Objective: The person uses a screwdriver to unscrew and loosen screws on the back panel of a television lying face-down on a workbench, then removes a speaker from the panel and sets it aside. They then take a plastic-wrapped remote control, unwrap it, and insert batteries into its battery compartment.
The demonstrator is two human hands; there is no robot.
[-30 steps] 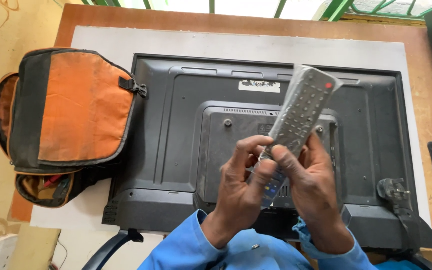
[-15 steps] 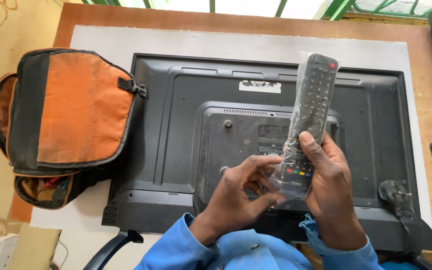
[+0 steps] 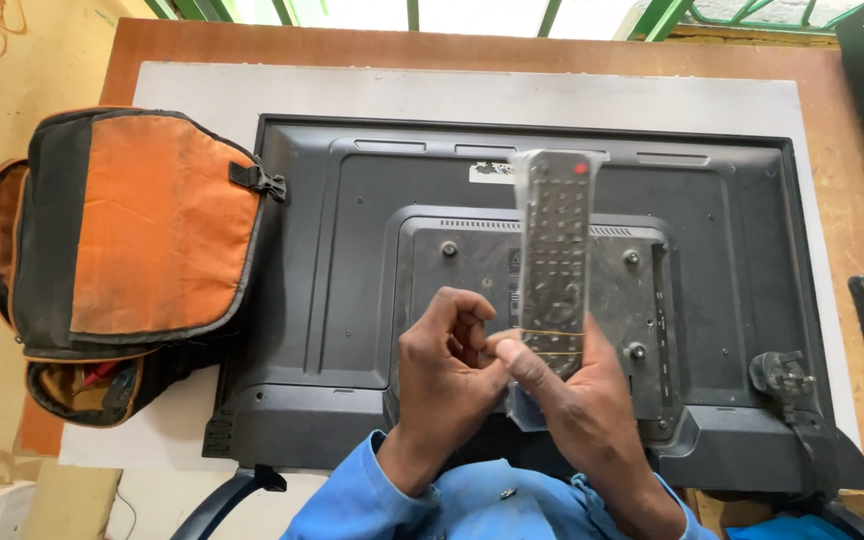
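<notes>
Head view, nearest the camera: two blue sleeves (image 3: 452, 500) rise from the bottom edge, wrists close together. The right hand (image 3: 577, 400) wraps its palm and fingers around the lower end of a long grey remote control in a clear plastic sleeve (image 3: 554, 260), thumb pressing across its front, holding it upright above the set. The left hand (image 3: 447, 365) is curled just beside it, fingertips bent inward and pinching at the plastic near a thin yellow rubber band (image 3: 550, 333) that circles the remote's lower part. The remote shows rows of small dark buttons and one red button at its top end. Beneath lies a black flat television, back panel up (image 3: 352, 280), on a pale grey mat (image 3: 452, 95) over a wooden table (image 3: 182, 40). An orange and black fabric bag (image 3: 142, 230) rests at the left; a black plug (image 3: 782, 375) lies at the right.
</notes>
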